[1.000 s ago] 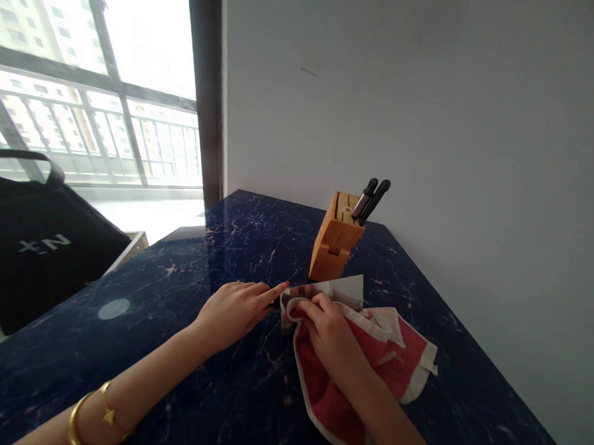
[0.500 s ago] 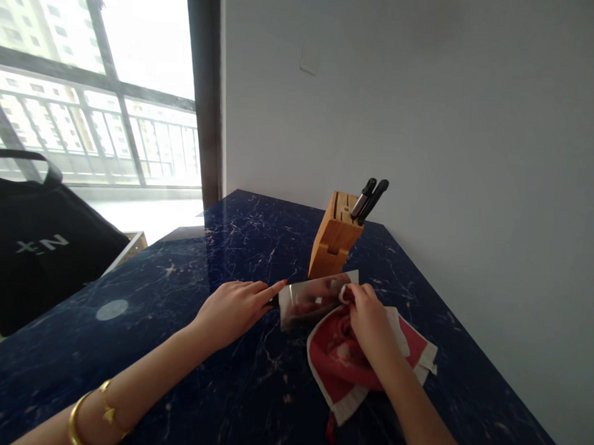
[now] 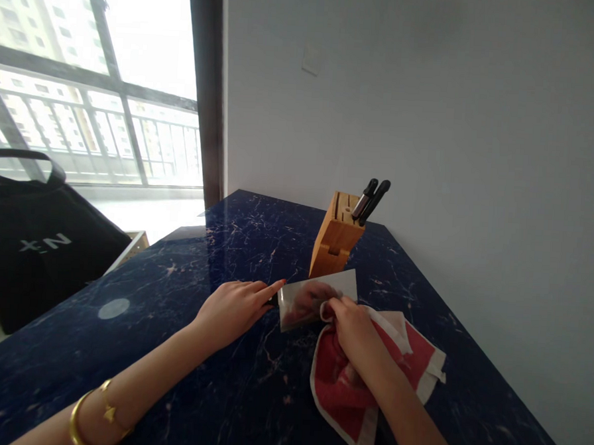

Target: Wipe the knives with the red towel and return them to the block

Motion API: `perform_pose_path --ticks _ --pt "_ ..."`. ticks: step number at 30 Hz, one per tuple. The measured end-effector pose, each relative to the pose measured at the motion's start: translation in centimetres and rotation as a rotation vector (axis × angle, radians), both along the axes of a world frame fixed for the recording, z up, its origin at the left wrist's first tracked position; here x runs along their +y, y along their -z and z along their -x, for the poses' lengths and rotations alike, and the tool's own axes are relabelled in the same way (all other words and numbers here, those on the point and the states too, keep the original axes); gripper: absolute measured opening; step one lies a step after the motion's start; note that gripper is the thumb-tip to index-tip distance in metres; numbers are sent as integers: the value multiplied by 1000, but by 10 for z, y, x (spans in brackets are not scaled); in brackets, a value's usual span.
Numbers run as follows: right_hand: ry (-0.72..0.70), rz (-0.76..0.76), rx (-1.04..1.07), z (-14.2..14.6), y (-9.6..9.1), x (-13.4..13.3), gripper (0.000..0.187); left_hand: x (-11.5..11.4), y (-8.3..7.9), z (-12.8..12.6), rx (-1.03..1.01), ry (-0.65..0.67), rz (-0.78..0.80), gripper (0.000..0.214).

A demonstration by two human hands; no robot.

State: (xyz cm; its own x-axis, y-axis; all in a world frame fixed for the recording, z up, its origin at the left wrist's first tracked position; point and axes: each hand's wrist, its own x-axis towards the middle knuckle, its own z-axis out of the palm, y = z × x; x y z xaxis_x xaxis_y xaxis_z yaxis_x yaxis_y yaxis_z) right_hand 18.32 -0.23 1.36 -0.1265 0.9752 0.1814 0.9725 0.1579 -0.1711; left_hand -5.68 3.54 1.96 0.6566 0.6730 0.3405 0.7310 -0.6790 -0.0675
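My left hand (image 3: 237, 310) is closed round the black handle of a cleaver (image 3: 296, 289), with a finger stretched toward the base of the blade. Most of the handle is hidden by that hand. The broad, shiny blade points right, just in front of the wooden knife block (image 3: 336, 241). My right hand (image 3: 351, 325) pinches a bunched corner of a red cloth with a white border (image 3: 337, 404) against the blade's face. The rest of the cloth hangs and spreads over the table under my right wrist.
Two black-handled tools (image 3: 374, 201) stand in the knife block. The dark blue marbled table (image 3: 193, 390) meets a grey wall (image 3: 454, 158) on the right. A black bag (image 3: 46, 249) sits at the left beside a window.
My right hand has slid left and slightly down along the blade, dragging the cloth, whose lower part has shifted. The tip end of the blade shows more now. My left hand keeps its place.
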Motion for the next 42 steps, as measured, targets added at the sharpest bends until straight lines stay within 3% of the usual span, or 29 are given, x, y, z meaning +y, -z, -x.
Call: perform_pose_path --ticks 11,20,29,34,42 --pt "-237 -45 -8 49 0 -20 33 -2 0 -2 -2 2 -21 44" --pt "-202 -140 -127 67 0 -20 23 -9 -1 -8 -24 18 -80 41" --pt "-137 -311 195 58 -3 -11 19 -12 -5 -9 -30 8 -62 41" --pt "-126 -395 271 56 -9 -12 17 -17 -4 -16 -54 19 -3 33" --pt "-164 -334 453 59 -4 -14 16 -21 0 -23 -70 -8 26 22"
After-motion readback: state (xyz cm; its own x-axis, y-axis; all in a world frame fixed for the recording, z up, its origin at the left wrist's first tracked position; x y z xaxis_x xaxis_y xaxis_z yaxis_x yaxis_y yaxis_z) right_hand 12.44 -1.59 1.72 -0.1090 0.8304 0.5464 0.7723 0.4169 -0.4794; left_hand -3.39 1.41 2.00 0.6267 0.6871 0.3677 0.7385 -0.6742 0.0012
